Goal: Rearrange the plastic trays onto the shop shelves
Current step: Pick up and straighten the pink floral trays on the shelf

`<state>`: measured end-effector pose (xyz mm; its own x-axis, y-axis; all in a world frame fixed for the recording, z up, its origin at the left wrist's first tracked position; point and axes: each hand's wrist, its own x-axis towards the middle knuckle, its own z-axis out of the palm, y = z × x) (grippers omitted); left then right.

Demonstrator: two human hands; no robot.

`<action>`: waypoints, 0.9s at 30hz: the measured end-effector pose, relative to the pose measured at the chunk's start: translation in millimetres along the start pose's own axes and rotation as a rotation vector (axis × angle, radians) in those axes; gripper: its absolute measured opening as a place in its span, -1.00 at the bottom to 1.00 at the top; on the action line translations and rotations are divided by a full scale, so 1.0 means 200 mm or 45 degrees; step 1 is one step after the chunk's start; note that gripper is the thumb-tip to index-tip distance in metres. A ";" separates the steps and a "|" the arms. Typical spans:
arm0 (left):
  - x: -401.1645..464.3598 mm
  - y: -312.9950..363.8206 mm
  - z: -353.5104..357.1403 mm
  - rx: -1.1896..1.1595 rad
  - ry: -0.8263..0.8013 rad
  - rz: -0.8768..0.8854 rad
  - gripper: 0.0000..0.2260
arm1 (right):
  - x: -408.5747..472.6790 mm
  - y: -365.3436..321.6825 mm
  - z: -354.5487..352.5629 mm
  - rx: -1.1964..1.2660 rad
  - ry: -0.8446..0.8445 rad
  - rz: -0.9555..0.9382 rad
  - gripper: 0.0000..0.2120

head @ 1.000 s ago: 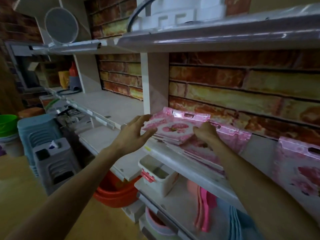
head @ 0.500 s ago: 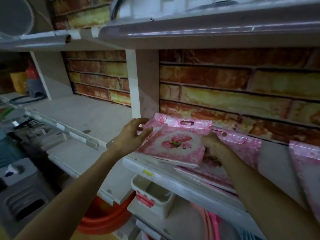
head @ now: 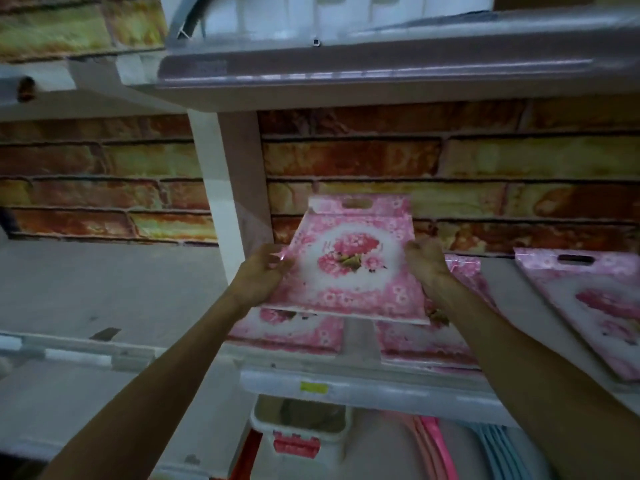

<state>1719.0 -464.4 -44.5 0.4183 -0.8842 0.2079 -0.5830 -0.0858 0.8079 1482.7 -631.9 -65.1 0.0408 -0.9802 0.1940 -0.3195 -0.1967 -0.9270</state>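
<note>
Nearest, at about 6 o'clock low in the view, a white box with a red clasp (head: 300, 432) sits on the lower shelf, with pink (head: 437, 445) and blue (head: 495, 452) plastic pieces standing on edge to its right. Just above runs the front rail of the middle shelf (head: 381, 388), which carries a small yellow label (head: 313, 387).

Two bare forearms reach up from 7 and 5 o'clock to the centre. The left hand (head: 260, 275) curls its fingers round the left edge of a pink flowered tray (head: 349, 268); the right hand (head: 425, 263) grips the tray's right edge with thumb and bent fingers. The tray is held tilted, its near edge low and its far edge, the one with the cut-out handle, raised toward the wall. It is lifted above the shelf, clear of the trays under it.

Beneath it, two more pink trays lie flat on the middle shelf, one at the left (head: 287, 330) and one at the right (head: 429, 337), side by side with a strip of bare shelf between. At 3 o'clock another pink tray (head: 595, 306) lies flat on the same shelf, well apart from the held one.

Behind, a white upright post (head: 232, 188) stands at about 11 o'clock from the tray, against a brick-patterned wall (head: 450, 161). At 12 o'clock the upper shelf (head: 381, 67) overhangs, with white goods on top, blurred.
</note>
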 end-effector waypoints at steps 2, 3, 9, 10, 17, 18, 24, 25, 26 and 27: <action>0.04 -0.02 -0.01 -0.225 -0.047 -0.069 -0.72 | -0.01 -0.02 0.00 0.053 0.028 -0.028 -0.80; 0.05 -0.03 -0.01 -0.268 -0.068 -0.088 -0.75 | -0.01 -0.04 0.00 0.043 0.037 -0.030 -0.79; 0.14 -0.08 -0.07 -0.196 -0.086 -0.098 -0.94 | -0.01 -0.09 0.09 -0.023 0.053 -0.064 -0.70; 0.15 -0.10 -0.09 -0.142 -0.079 -0.102 -0.93 | -0.01 -0.11 0.12 -0.049 0.052 -0.061 -0.69; 0.27 -0.38 -0.27 0.060 -0.010 -0.177 -0.80 | -0.08 -0.20 0.31 -0.401 -0.162 -0.050 -0.74; 0.28 -0.41 -0.28 0.083 -0.013 -0.185 -0.80 | -0.09 -0.20 0.33 -0.455 -0.204 -0.048 -0.77; 0.30 -0.53 -0.29 0.192 -0.096 -0.259 -0.76 | -0.14 -0.20 0.48 -0.676 -0.341 0.079 -0.76; 0.30 -0.54 -0.28 0.226 -0.108 -0.263 -0.76 | -0.15 -0.19 0.50 -0.730 -0.355 0.087 -0.74; 0.31 -0.57 -0.27 0.257 -0.120 -0.262 -0.76 | -0.15 -0.19 0.52 -0.766 -0.365 0.085 -0.73; 0.31 -0.59 -0.27 0.289 -0.130 -0.261 -0.76 | -0.15 -0.18 0.54 -0.788 -0.370 0.087 -0.74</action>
<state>1850.8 -485.3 -96.8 0.4777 -0.8784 -0.0123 -0.6390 -0.3570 0.6813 1595.3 -597.2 -72.4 0.2256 -0.9737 -0.0325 -0.8088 -0.1686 -0.5635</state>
